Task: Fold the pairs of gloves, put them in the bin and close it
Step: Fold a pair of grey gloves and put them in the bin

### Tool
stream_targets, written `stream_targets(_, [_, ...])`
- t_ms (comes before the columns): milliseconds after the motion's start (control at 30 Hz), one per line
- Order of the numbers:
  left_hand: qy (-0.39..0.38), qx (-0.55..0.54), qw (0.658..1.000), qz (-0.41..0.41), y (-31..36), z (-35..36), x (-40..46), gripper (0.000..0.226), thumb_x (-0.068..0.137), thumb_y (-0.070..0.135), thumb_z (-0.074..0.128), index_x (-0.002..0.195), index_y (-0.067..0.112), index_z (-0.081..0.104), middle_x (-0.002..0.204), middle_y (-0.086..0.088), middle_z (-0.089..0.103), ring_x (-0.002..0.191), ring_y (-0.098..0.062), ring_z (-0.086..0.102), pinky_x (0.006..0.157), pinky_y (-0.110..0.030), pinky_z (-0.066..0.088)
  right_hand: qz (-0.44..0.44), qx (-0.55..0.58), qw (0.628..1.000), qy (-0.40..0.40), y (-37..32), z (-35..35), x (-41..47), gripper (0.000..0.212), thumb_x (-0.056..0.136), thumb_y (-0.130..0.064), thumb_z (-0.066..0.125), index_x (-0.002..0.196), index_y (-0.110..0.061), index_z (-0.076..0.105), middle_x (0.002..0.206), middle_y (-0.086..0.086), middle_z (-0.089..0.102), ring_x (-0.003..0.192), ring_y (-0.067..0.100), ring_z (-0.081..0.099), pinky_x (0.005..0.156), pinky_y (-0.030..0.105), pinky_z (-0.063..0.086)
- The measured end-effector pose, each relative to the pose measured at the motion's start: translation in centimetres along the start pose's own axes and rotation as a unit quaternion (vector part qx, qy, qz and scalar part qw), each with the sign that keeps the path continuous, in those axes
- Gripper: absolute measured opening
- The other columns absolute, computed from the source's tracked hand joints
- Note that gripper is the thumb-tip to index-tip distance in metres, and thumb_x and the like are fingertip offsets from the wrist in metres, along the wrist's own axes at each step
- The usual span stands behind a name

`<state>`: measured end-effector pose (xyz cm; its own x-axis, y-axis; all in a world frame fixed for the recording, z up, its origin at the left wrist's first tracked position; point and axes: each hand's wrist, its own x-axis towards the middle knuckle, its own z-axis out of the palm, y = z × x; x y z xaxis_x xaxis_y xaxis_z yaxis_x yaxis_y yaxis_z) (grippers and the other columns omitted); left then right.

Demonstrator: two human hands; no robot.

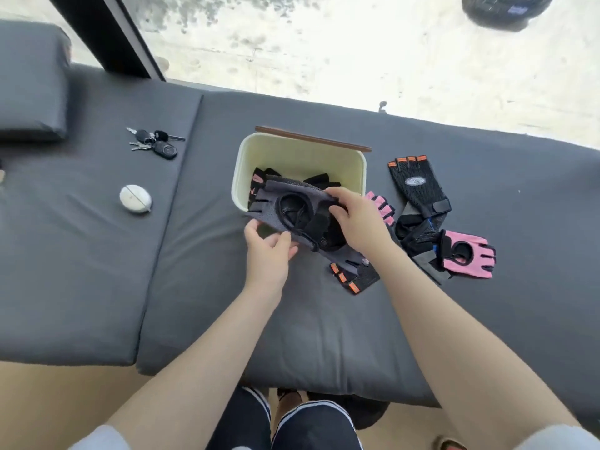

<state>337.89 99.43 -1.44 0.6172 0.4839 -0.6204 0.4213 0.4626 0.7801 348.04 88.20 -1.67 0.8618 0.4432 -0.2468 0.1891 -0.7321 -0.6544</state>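
Note:
A pair of grey fingerless gloves (292, 203) is held over the near rim of the pale open bin (354, 167). My left hand (269, 245) pinches their near edge. My right hand (354, 219) grips their right side. Inside the bin lie dark gloves with pink marks (258, 183). The brown lid (311, 138) stands behind the bin. On the cushion to the right lie a black glove with orange fingertips (418, 183), pink gloves (467, 254), a black and grey glove (422, 235), and another orange-tipped glove (354, 280) near my right wrist.
Everything rests on a grey cushioned bench (130, 254). A bunch of keys (156, 144) and a small white round case (135, 199) lie at the left. A grey bolster (32, 79) sits at the far left. A dark basket (500, 8) stands on the floor beyond.

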Motion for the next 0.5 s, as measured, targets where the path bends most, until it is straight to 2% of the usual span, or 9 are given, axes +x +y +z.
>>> stream_targets(67, [-0.024,0.011,0.999,-0.019,1.9,0.1,1.8,0.053,0.093,0.005,0.044,0.139,0.018,0.020,0.107,-0.004,0.061,0.096,-0.013,0.064,0.097,-0.031,0.048,-0.009,-0.070,0.997,-0.005,-1.3,-0.6,2.7,0.034,0.095,-0.012,0.044,0.127,-0.018,0.052,0.121,0.011,0.058,0.109,0.032,0.054,0.089,0.040,0.046])
stream_targets(167, [-0.055,0.052,0.996,-0.044,4.5,0.5,3.8,0.047,0.090,0.000,0.043,0.132,0.013,0.028,0.099,-0.003,0.060,0.097,-0.014,0.064,0.093,-0.028,0.051,-0.036,-0.170,0.985,-0.017,-3.2,-1.3,6.5,0.035,0.096,-0.014,0.040,0.129,-0.021,0.050,0.120,0.011,0.057,0.108,0.033,0.053,0.085,0.039,0.045])
stream_targets(267, [-0.091,0.097,0.986,-0.098,6.2,0.8,6.0,0.031,0.089,0.003,0.044,0.116,0.017,0.035,0.108,-0.008,0.059,0.093,-0.018,0.064,0.082,-0.027,0.054,-0.031,-0.242,0.969,-0.032,-3.2,-0.2,10.1,0.036,0.097,-0.015,0.039,0.130,-0.025,0.048,0.122,0.010,0.056,0.110,0.033,0.053,0.087,0.038,0.041])
stream_targets(333, [-0.101,0.229,0.959,-0.131,7.5,0.4,7.8,0.004,0.089,0.011,0.045,0.092,0.013,0.045,0.110,-0.013,0.062,0.085,-0.023,0.066,0.083,-0.035,0.055,-0.008,-0.260,0.964,-0.049,-1.9,1.8,11.6,0.037,0.097,-0.020,0.039,0.134,-0.025,0.044,0.126,0.010,0.054,0.114,0.033,0.050,0.091,0.040,0.038])
stream_targets(400, [-0.098,0.375,0.917,-0.091,7.8,-0.6,9.6,0.015,0.088,0.014,0.043,0.073,0.014,0.047,0.094,-0.013,0.069,0.070,-0.024,0.066,0.082,-0.039,0.057,0.007,-0.280,0.958,-0.054,-0.3,3.7,12.1,0.042,0.097,-0.025,0.041,0.138,-0.022,0.038,0.132,0.009,0.051,0.121,0.032,0.044,0.097,0.041,0.034])
stream_targets(433, [-0.095,0.423,0.900,-0.041,7.9,-0.8,10.4,0.016,0.086,0.015,0.042,0.074,0.012,0.052,0.087,-0.011,0.071,0.066,-0.023,0.065,0.079,-0.040,0.057,0.010,-0.288,0.957,-0.048,0.6,4.5,12.1,0.044,0.096,-0.026,0.043,0.139,-0.020,0.035,0.135,0.009,0.048,0.123,0.032,0.042,0.098,0.041,0.033])
stream_targets(500, [-0.103,0.476,0.871,0.058,7.9,-0.7,11.6,0.021,0.086,0.017,0.040,0.089,0.015,0.061,0.085,-0.006,0.070,0.073,-0.024,0.065,0.075,-0.041,0.057,0.023,-0.271,0.961,-0.041,1.9,5.2,11.6,0.044,0.095,-0.021,0.045,0.138,-0.017,0.038,0.138,0.009,0.045,0.122,0.032,0.043,0.093,0.040,0.038])
